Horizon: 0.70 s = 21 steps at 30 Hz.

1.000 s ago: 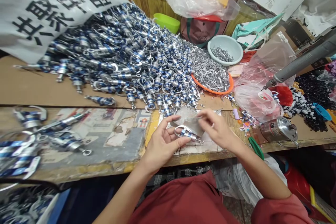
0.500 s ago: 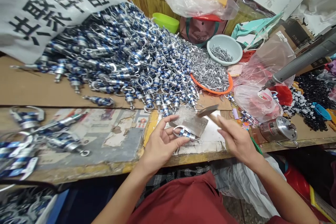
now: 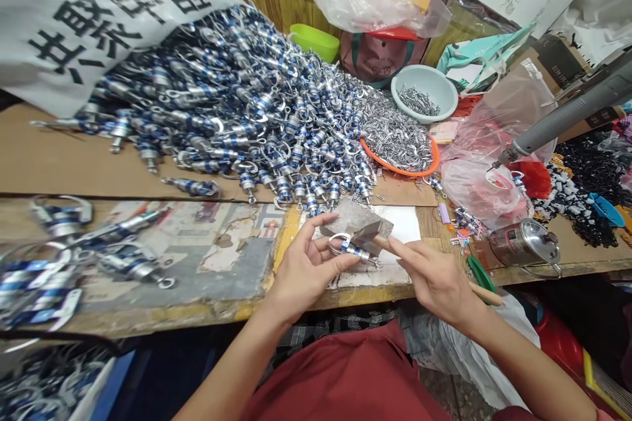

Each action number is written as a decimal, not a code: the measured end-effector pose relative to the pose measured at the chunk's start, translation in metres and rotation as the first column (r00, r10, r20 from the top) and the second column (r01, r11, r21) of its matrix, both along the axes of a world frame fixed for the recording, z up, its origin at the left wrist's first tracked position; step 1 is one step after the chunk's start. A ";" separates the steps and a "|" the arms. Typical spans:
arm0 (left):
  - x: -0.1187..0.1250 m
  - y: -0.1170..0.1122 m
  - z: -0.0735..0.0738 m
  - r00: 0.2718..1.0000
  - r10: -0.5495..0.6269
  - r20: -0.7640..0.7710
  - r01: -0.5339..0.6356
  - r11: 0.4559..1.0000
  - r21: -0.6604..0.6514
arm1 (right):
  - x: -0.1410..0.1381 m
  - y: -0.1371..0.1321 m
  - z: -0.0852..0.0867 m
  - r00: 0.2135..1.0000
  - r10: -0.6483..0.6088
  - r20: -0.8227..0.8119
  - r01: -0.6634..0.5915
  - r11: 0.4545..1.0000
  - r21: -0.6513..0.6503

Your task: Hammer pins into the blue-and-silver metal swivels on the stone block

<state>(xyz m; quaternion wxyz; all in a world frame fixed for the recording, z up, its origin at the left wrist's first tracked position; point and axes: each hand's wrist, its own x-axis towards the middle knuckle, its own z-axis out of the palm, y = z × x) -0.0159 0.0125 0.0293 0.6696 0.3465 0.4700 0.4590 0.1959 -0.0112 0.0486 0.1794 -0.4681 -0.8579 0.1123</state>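
Observation:
My left hand [image 3: 302, 271] pinches a silver-and-blue metal keychain piece [image 3: 351, 249] with a curved white-silver clasp and a small end ring. It lies at the front edge of a grey metal block [image 3: 340, 214] on the bench. In my right hand [image 3: 438, 281], the fingers wrap round the wooden handle of a hammer [image 3: 366, 234]. The hammer's dark head is low over the keychain piece and hides part of it and of the block; whether they touch I cannot tell.
Behind the block rises a large pile of similar keychain pieces [image 3: 237, 99]. An orange tray [image 3: 434, 164] and a pale blue bowl [image 3: 451, 100] hold small metal parts. At right are a steel mug [image 3: 511, 247] and a grey electric screwdriver [image 3: 557, 122]. More pieces [image 3: 54, 276] lie at left.
The hammer has swung down and left, from above the block's right side to over the keychain piece. My left hand keeps its pinch, and the view has shifted slightly.

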 end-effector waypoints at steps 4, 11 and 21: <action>-0.040 -0.011 -0.001 0.951 0.142 -0.275 -0.132 0.990 0.053 | 0.030 0.012 -0.014 0.952 -0.263 -0.158 0.255 0.964 -0.072; -0.145 0.000 -0.017 0.157 0.469 -0.869 -0.113 0.883 0.455 | 0.075 0.026 -0.040 0.890 -0.431 0.148 0.452 0.876 -0.166; -0.143 0.071 -0.009 0.072 0.377 -0.924 0.252 0.889 0.382 | 0.007 0.096 -0.028 0.926 -0.290 0.243 0.288 0.957 0.044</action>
